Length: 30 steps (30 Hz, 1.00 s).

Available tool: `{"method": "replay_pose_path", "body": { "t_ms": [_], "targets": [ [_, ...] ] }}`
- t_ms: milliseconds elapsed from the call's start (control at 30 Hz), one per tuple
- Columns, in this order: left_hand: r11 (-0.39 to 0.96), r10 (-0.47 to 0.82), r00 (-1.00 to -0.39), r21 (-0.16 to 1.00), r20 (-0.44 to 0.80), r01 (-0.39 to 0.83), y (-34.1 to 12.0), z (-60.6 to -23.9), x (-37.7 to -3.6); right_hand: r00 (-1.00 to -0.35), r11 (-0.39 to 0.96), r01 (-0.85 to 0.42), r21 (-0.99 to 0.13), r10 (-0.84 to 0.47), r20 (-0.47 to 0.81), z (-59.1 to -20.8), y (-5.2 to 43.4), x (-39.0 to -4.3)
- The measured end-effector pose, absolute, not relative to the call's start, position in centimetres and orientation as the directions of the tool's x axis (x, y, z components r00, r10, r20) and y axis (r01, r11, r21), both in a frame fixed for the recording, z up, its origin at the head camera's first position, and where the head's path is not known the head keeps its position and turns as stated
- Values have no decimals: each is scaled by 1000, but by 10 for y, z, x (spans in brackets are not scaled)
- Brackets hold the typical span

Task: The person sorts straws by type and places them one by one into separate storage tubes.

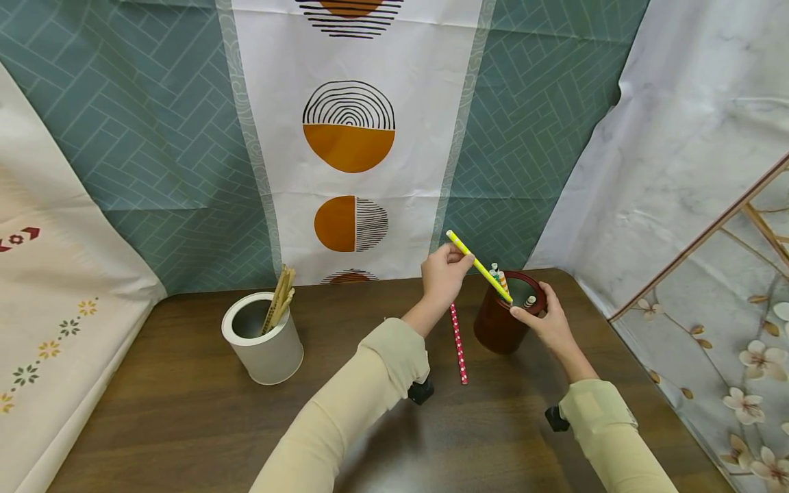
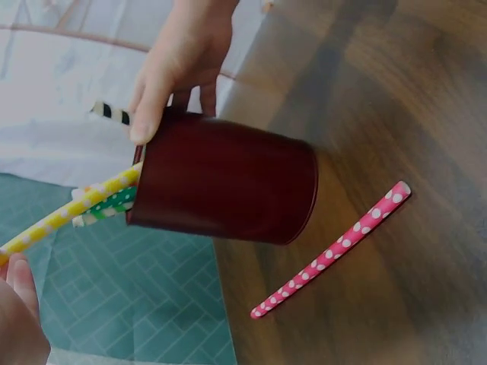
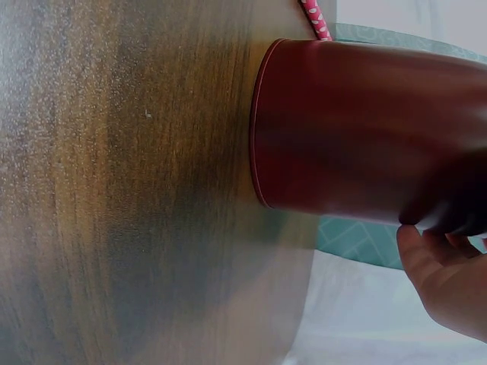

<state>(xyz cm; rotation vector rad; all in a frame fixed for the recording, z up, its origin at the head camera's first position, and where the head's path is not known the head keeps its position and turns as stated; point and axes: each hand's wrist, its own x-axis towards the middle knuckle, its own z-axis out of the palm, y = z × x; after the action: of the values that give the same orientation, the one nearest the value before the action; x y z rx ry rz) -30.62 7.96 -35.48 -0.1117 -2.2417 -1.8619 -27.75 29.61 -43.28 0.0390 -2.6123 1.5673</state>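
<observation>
**Yellow straw at the red cup**

The left hand (image 1: pixel 445 274) pinches a yellow dotted straw (image 1: pixel 477 266), its lower end hidden inside the dark red cylindrical cup (image 1: pixel 501 325). The right hand (image 1: pixel 545 322) grips the cup's rim; its fingers are partly cut off in the wrist view. A pink dotted straw (image 1: pixel 458 342) lies flat on the wood-grain worktop (image 1: pixel 185 411). A white cup (image 1: pixel 264 346) holds tan sticks.

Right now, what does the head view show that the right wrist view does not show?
Only the head view shows the white cup with wooden sticks, the left hand pinching the yellow dotted straw, and the patterned backdrops. Only the right wrist view shows the base seam of the dark red cup close up. Both show that cup on the wooden table, the right hand at its rim, and the pink dotted straw.
</observation>
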Motion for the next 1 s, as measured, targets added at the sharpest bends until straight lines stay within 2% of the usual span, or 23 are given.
{"method": "replay_pose_path", "body": {
  "t_ms": [233, 533, 767, 1000],
  "targets": [
    [296, -20, -962, 921, 271, 254, 92, -359, -301, -995, 485, -68, -872, 36, 97, -436, 298, -279],
    [397, 60, -951, 867, 304, 302, 103, -362, -297, -995, 457, -70, -887, 31, 95, -414, 283, -266],
    [520, 168, -947, 792, 272, 320, 105, -363, -298, -996, 450, -72, -890, 18, 89, -421, 289, -271],
    [530, 163, -963, 805, 212, 267, 96, -382, -302, -993, 474, -88, -876, 24, 113, -435, 297, -278]
  ]
}}
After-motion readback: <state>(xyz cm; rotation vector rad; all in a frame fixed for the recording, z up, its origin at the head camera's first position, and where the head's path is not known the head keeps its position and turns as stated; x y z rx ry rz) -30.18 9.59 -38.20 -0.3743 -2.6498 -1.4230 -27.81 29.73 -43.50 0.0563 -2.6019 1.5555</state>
